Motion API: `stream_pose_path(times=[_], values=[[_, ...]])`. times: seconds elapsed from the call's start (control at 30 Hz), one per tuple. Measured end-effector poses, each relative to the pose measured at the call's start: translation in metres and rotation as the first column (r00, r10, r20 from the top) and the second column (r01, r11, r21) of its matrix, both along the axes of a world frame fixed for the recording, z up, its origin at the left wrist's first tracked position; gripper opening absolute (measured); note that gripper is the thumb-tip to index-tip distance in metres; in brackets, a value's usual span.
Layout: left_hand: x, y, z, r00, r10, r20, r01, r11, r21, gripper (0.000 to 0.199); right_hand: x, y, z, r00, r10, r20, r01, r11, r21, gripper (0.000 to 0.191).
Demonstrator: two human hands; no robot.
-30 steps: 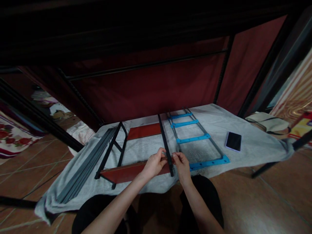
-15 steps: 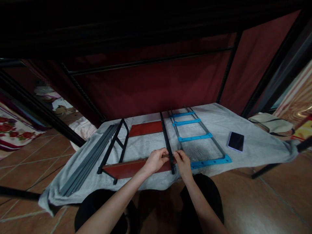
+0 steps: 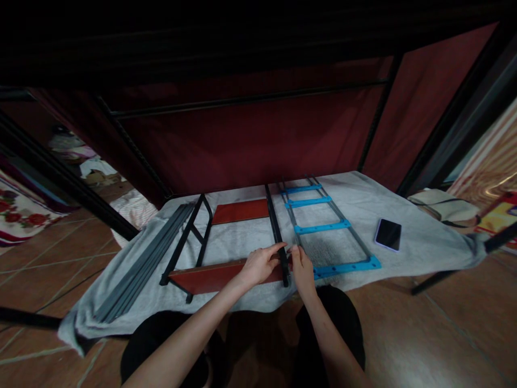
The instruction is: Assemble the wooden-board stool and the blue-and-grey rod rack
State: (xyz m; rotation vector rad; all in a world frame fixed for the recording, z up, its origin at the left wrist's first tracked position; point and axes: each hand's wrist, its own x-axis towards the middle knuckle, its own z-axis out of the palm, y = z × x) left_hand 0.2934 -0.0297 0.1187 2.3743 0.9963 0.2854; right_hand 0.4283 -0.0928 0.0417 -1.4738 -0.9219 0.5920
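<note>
A black metal frame lies on grey cloth, with brown-red boards set between its side pieces. My left hand rests at the near end of the right-hand bar, over the near board. Its index finger reaches across the bar while the other fingers curl against it. Just right of that bar is my right hand, its fingertips pinched together close to the metal. Whatever lies between those fingertips is too small to make out. The far board spans the frame further back.
A blue-and-grey rack lies to the right, then a phone. Several grey metal strips are at the left. The grey cloth covers the work surface. Dark red panels stand behind it.
My left index finger has stretched out over the black bar. My right hand stays pinched beside it, turned slightly more upright. The view has shifted a little.
</note>
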Motion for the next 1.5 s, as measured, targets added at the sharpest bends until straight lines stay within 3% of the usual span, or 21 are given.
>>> stream_pose_path(times=[0.1, 0.2, 0.37, 0.47, 0.57, 0.67, 0.73, 0.9, 1.03, 1.17, 1.23, 1.37, 1.5], values=[[-0.001, -0.0011, -0.0014, 0.998, 0.049, 0.031, -0.049, 0.999, -0.015, 0.058, 0.0047, -0.0021, 0.0004, 0.991, 0.077, -0.107, -0.067, 0.993, 0.093, 0.032], [-0.0009, -0.0018, -0.0022, 0.995, 0.087, 0.051, -0.086, 0.996, -0.009, 0.047, 0.0072, -0.0013, 0.001, 0.99, 0.135, -0.045, -0.13, 0.986, 0.101, 0.029], [0.0007, -0.0009, 0.0008, 0.996, 0.074, 0.058, -0.074, 0.997, 0.005, 0.026, 0.0039, 0.0013, 0.0012, 0.987, 0.071, 0.142, -0.072, 0.997, 0.002, 0.039], [0.0005, 0.0002, 0.0032, 0.999, 0.048, 0.016, -0.048, 0.999, 0.013, 0.018, 0.002, -0.0002, 0.0009, 0.987, 0.054, 0.153, -0.053, 0.999, -0.011, 0.042], [-0.0004, 0.0008, 0.004, 0.999, 0.045, -0.014, -0.045, 0.999, 0.03, 0.021, 0.004, -0.0027, -0.0001, 0.997, 0.059, 0.051, -0.06, 0.998, 0.024, 0.037], [-0.0009, 0.0011, 0.0037, 1.0, 0.021, -0.016, -0.021, 0.999, 0.038, 0.023, 0.0076, -0.0025, -0.0007, 0.99, 0.142, -0.02, -0.14, 0.986, 0.087, 0.032], [-0.0005, 0.0013, 0.0034, 1.0, 0.012, -0.005, -0.012, 1.0, 0.019, 0.024, 0.0083, -0.0004, -0.0001, 0.987, 0.159, 0.036, -0.161, 0.984, 0.079, 0.034], [0.0016, 0.0009, 0.0027, 0.999, 0.051, 0.007, -0.051, 0.999, -0.018, 0.025, 0.0036, 0.0031, 0.0026, 0.973, 0.05, 0.226, -0.047, 0.999, -0.019, 0.046], [0.002, 0.0006, 0.0026, 0.998, 0.067, -0.018, -0.067, 0.998, 0.005, 0.025, 0.0046, -0.0004, 0.0006, 0.994, 0.032, 0.108, -0.031, 0.999, -0.005, 0.044], [0.0021, 0.0006, 0.003, 0.996, 0.081, -0.041, -0.081, 0.997, 0.007, 0.024, 0.0079, -0.0015, -0.0011, 0.984, 0.166, -0.065, -0.162, 0.984, 0.073, 0.036], [0.0025, 0.0004, 0.0032, 0.995, 0.095, -0.031, -0.095, 0.995, 0.001, 0.023, 0.0071, -0.0004, 0.0003, 0.984, 0.176, -0.018, -0.175, 0.983, 0.063, 0.036], [0.0033, -0.0005, 0.0039, 0.995, 0.104, -0.003, -0.104, 0.995, -0.011, 0.023, 0.0029, 0.0007, 0.0047, 0.986, 0.085, 0.142, -0.085, 0.996, -0.003, 0.045], [0.0026, -0.0012, 0.0053, 0.996, 0.094, -0.005, -0.094, 0.996, 0.002, 0.023, 0.0044, -0.0021, 0.0027, 0.995, 0.087, 0.04, -0.088, 0.996, 0.006, 0.042]])
